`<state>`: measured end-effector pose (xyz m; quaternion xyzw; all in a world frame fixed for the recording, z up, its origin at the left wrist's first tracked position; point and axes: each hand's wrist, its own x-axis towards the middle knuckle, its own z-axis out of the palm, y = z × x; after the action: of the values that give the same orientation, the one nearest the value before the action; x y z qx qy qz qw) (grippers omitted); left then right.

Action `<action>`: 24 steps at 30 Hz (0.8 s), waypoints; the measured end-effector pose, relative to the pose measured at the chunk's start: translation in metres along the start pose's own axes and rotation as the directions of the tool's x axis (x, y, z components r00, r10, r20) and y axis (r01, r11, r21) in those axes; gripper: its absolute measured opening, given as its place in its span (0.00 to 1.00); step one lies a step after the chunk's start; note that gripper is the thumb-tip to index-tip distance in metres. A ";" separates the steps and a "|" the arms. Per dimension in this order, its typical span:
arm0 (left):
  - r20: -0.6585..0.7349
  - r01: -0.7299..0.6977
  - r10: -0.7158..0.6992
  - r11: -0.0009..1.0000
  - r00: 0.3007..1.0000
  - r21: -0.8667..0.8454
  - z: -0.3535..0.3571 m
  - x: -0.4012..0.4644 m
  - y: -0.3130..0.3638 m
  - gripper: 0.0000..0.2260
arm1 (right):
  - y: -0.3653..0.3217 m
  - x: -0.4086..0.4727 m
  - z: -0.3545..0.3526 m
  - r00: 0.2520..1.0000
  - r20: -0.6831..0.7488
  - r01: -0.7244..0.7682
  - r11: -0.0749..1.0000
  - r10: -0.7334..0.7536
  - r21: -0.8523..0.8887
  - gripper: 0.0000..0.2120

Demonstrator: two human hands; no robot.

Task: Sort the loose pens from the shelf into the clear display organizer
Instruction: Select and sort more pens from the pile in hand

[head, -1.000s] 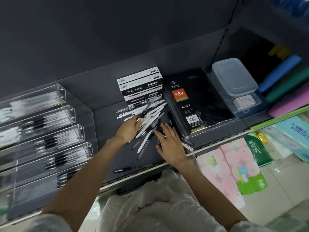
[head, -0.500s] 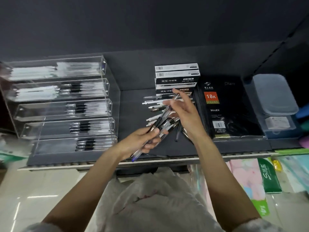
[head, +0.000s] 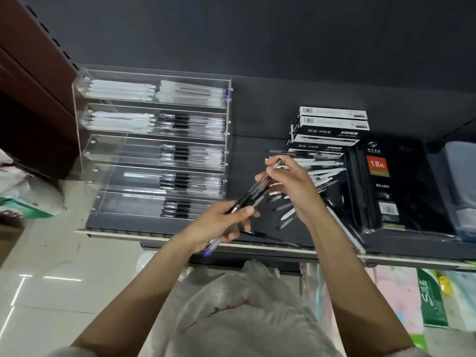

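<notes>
A clear tiered display organizer (head: 85,140) stands at the left of the dark shelf (head: 252,148), its rows holding white and black pens. A loose pile of pens (head: 325,173) lies to its right. Above the shelf's front, my left hand (head: 221,225) grips a small bundle of pens (head: 251,197) slanting up to the right, one blue tip showing below the fist. My right hand (head: 288,186) pinches the upper end of a pen in that bundle.
Stacked pen boxes (head: 332,124) sit behind the pile. A black wrapped diary (head: 396,186) and a plastic container (head: 461,181) lie to the right. One black pen (head: 268,237) rests near the shelf's front edge. Tissue packs (head: 396,300) sit below.
Both hands lifted off the pen pile a second ago. The left hand now holds a bundle of pens and the right hand fingers its upper end. The view swung left toward the organizer.
</notes>
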<state>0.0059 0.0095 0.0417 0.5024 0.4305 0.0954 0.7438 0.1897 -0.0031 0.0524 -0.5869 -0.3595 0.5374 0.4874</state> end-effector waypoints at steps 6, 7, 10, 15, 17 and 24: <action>0.116 0.012 -0.001 0.996 0.993 -0.092 -0.061 -0.023 0.004 0.15 | 0.005 0.002 0.071 1.000 -0.012 0.012 0.974 -0.015 -0.227 0.02; 0.135 0.017 0.001 0.991 0.991 -0.133 -0.071 -0.027 0.003 0.14 | 0.006 0.003 0.081 1.000 -0.020 0.014 0.960 -0.021 -0.281 0.03; 0.154 0.000 0.031 0.979 0.988 -0.202 -0.094 -0.036 -0.001 0.12 | 0.008 0.006 0.114 0.995 -0.046 0.056 0.890 -0.086 -0.453 0.08; 0.127 0.025 0.020 0.939 0.992 -0.343 -0.118 -0.047 -0.011 0.10 | 0.003 0.011 0.159 0.991 -0.094 0.047 0.914 -0.092 -0.402 0.12; 0.147 0.035 0.016 0.940 0.989 -0.340 -0.128 -0.051 -0.014 0.11 | 0.001 0.012 0.169 0.992 -0.092 0.049 0.925 -0.090 -0.377 0.12; 0.464 0.218 -0.032 0.910 0.885 -0.352 -0.157 -0.068 -0.016 0.14 | -0.011 0.005 0.183 0.991 0.004 0.124 0.918 -0.132 -0.377 0.09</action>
<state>-0.1561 0.0667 0.0458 0.3210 0.2511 0.0127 0.9131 0.0121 0.0389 0.0711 -0.6504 -0.4883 0.4193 0.4034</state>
